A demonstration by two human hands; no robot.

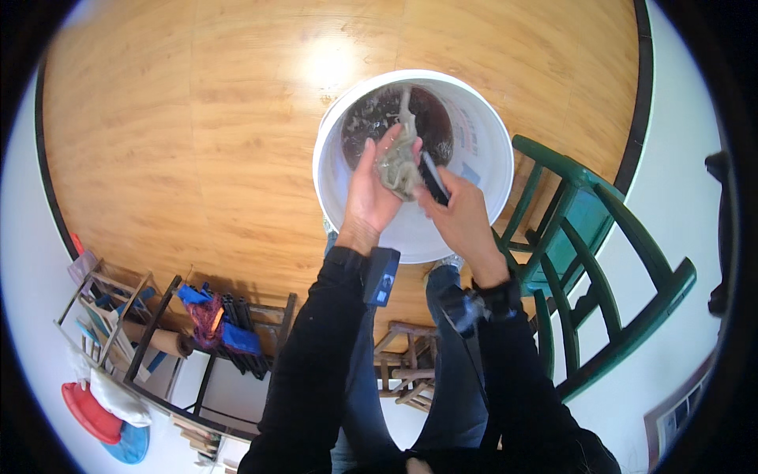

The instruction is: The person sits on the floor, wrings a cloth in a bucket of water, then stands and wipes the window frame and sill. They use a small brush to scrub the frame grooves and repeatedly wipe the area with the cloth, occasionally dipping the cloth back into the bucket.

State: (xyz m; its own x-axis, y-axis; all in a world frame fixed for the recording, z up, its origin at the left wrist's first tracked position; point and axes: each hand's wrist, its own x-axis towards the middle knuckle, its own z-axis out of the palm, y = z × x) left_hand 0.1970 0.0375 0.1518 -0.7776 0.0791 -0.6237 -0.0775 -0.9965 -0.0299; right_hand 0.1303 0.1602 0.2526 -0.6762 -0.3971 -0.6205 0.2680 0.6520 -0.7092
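Note:
A white plastic bucket stands on the floor before me, with dark, foamy liquid in its bottom. Over its opening, my left hand cups a wet, greyish, stringy mass; whether it is cloth or fibre I cannot tell. A thin strand of it trails towards the liquid. My right hand grips a black tool with a pale edge, held against the right side of the mass. Motion blur hides what kind of tool it is. The right fingertips are close to the mass's lower end.
A green wooden chair stands close on the right of the bucket. At lower left are a dark metal rack with blue and dark red cloth, a red basin and a blue one. A wooden stool is behind my legs.

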